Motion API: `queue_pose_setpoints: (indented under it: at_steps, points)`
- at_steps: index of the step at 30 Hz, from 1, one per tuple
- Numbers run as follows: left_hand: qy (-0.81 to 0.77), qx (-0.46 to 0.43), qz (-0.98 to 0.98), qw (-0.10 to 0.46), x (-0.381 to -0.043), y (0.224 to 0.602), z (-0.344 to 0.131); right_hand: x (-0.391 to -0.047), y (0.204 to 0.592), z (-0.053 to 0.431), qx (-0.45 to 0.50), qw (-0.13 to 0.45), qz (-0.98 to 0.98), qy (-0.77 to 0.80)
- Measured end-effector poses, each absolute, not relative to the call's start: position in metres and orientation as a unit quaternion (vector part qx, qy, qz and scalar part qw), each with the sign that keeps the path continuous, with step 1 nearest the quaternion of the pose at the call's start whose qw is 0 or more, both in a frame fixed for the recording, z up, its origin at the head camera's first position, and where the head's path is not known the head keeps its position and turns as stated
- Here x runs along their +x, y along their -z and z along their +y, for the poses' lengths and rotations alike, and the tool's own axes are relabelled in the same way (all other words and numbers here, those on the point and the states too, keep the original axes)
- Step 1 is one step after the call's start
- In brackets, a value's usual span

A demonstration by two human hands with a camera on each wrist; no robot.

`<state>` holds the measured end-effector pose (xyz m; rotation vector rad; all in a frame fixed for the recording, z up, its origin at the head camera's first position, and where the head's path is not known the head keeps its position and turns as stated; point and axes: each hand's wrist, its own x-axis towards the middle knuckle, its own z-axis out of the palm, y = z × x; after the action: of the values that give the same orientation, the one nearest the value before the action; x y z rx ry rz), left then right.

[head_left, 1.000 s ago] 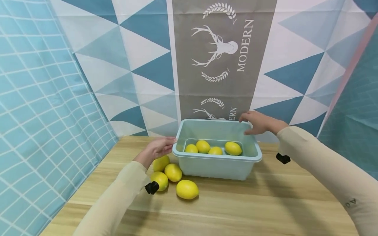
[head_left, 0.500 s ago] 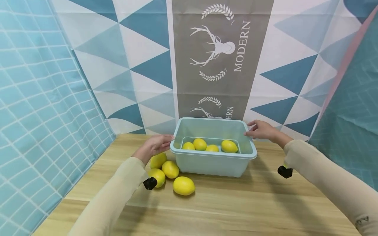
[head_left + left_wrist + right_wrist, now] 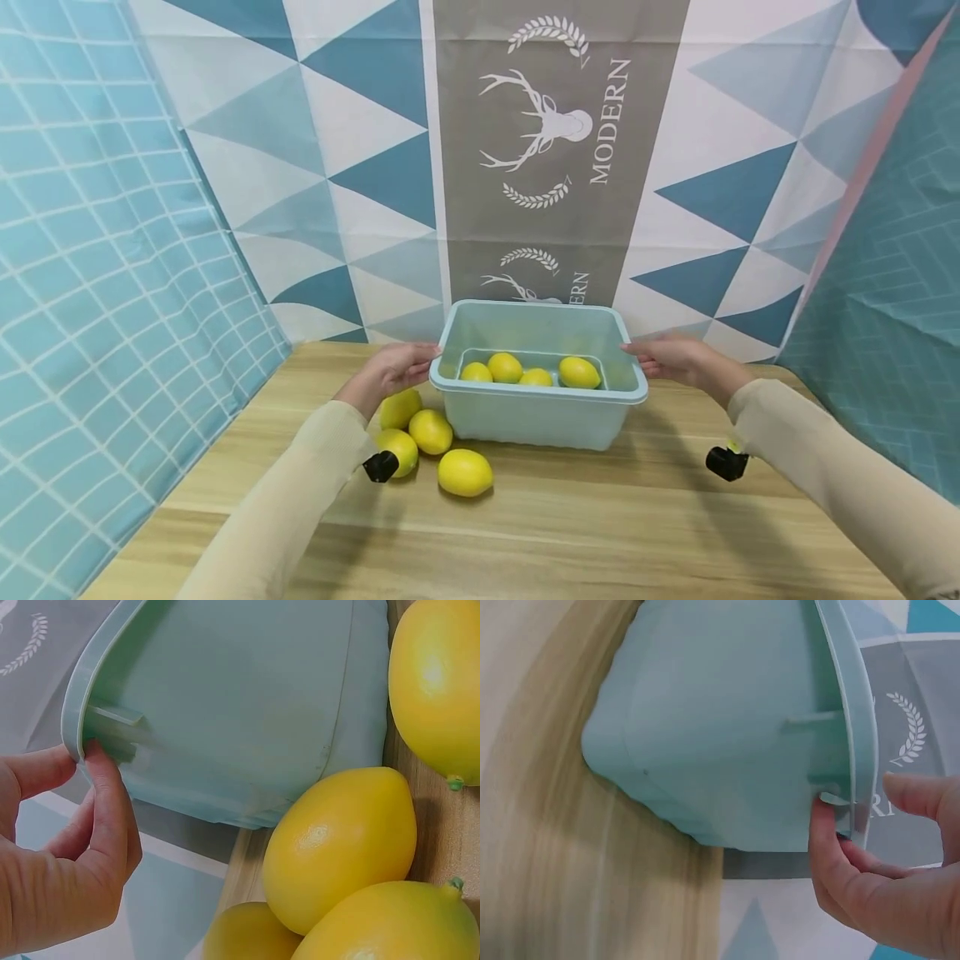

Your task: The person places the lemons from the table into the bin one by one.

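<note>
A light blue plastic bin (image 3: 536,417) stands on the wooden table with several lemons (image 3: 579,372) inside. At its left end my left hand (image 3: 393,371) holds the rim. The left wrist view shows the thumb on top of that rim (image 3: 73,712) and the fingertips tucked beneath it. On the opposite end, my right hand (image 3: 678,360) holds the other rim. Its fingers (image 3: 829,847) curl under the lip in the right wrist view, the thumb lying along the upper side. Loose lemons (image 3: 431,432) sit beside the bin, below my left hand.
One lemon (image 3: 465,473) lies in front of the bin's left corner. Behind the bin rises a patterned cloth backdrop (image 3: 382,167). Blue checked cloth (image 3: 97,250) borders the table (image 3: 570,533) on the left, and teal cloth (image 3: 892,275) on the right.
My right hand has come down from above the bin's back right corner to hold its right rim. My left hand stays at the left rim. The view has shifted slightly.
</note>
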<state>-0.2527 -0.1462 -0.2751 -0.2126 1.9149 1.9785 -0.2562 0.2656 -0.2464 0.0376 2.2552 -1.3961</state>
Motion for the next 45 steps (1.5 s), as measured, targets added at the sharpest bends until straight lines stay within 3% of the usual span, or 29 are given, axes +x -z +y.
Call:
queue_pose_setpoints:
  at_steps: [11, 24, 31, 45]
  points:
    - [-0.712, -0.064, 0.674, 0.187, -0.252, 0.287, -0.141, -0.249, 0.268, 0.279, 0.041, 0.28, 0.716, 0.638]
    - [-0.623, -0.077, 0.765, 0.142, -0.253, 0.276, -0.138, -0.26, 0.273, 0.285, 0.055, 0.299, 0.657, 0.689]
    - [-0.606, -0.079, 0.777, 0.153, -0.257, 0.272, -0.137, -0.263, 0.269, 0.287, 0.052, 0.308, 0.665, 0.679]
    - [-0.618, 0.04, 0.754, 0.217, -0.262, 0.284, -0.167, -0.262, 0.273, 0.282, 0.063, 0.288, 0.629, 0.719]
